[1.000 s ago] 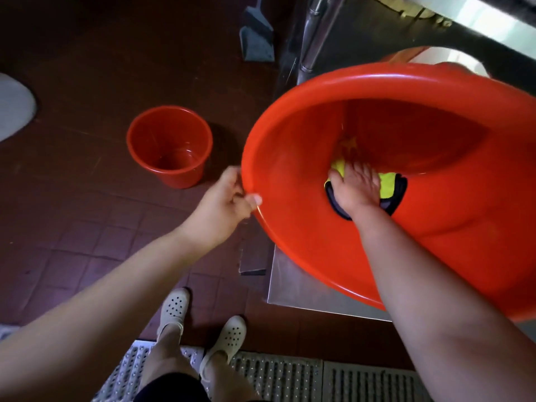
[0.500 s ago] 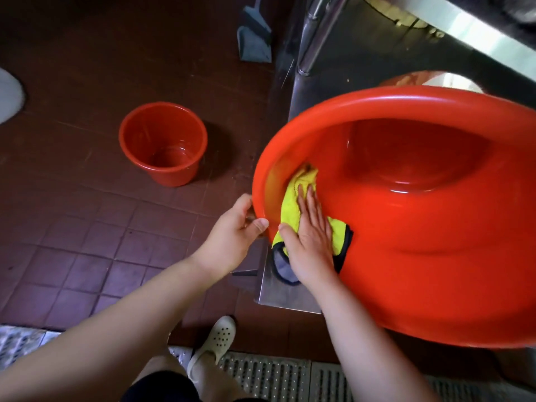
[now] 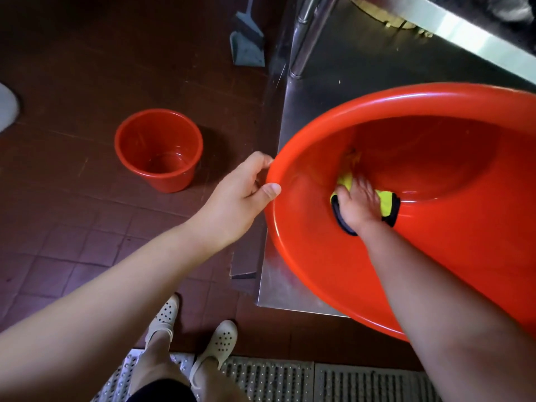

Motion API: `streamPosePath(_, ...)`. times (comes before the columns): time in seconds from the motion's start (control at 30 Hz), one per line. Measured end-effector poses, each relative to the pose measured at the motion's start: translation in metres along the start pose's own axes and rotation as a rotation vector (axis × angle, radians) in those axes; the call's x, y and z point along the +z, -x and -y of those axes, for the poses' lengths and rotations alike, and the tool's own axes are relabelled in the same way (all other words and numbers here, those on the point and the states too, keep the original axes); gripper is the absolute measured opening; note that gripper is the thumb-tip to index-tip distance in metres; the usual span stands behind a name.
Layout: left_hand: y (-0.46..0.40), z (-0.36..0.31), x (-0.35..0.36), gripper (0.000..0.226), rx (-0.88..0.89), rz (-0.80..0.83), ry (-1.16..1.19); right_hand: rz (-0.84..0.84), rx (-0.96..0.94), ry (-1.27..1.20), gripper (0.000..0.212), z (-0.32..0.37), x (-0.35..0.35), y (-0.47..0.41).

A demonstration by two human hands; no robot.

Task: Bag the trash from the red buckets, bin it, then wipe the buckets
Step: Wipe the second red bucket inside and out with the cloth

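Observation:
A large red bucket (image 3: pixel 319 262) lies tilted toward me on a steel surface (image 3: pixel 333 91) at the right. My left hand (image 3: pixel 240 195) grips its near left rim, thumb on the inside. My right hand (image 3: pixel 359 204) is deep inside the bucket and presses a yellow cloth with a dark edge (image 3: pixel 387 203) flat against the inner wall; the fingers are blurred. A smaller red bucket (image 3: pixel 158 149) stands upright on the floor at the left, with nothing visible inside but a sheen at the bottom.
Dark red floor tiles spread to the left. A grey dustpan (image 3: pixel 248 42) leans near a steel table leg (image 3: pixel 307 33) at the top. A metal floor grate (image 3: pixel 290 378) runs along the bottom, by my feet in white clogs (image 3: pixel 216 348).
My right hand slid the cloth from the bucket's near left rim back down toward the inside bottom. My left hand kept its grip on the rim.

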State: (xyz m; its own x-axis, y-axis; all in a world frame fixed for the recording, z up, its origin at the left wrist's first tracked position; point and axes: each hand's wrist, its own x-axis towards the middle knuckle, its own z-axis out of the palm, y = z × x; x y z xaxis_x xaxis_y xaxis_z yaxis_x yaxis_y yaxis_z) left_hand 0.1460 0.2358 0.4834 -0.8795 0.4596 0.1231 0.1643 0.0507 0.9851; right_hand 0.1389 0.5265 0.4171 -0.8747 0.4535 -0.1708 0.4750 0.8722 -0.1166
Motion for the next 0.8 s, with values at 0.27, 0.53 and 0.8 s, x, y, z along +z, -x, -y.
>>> streamPosePath(0.27,-0.005,-0.02,0.008,0.005,-0.028,-0.037,0.056,0.014,0.053,-0.238,0.065,0.057,-0.018,0.065)
streamPosePath(0.53,-0.007,-0.067,-0.001,0.004,-0.058,-0.136,-0.08,0.133,-0.283,-0.435,0.07,0.085,-0.075,0.156)
streamPosePath(0.8,-0.016,-0.14,-0.018,0.011,-0.192,-0.277,-0.129,0.542,-0.485,-0.015,0.047,0.058,-0.147,0.152)
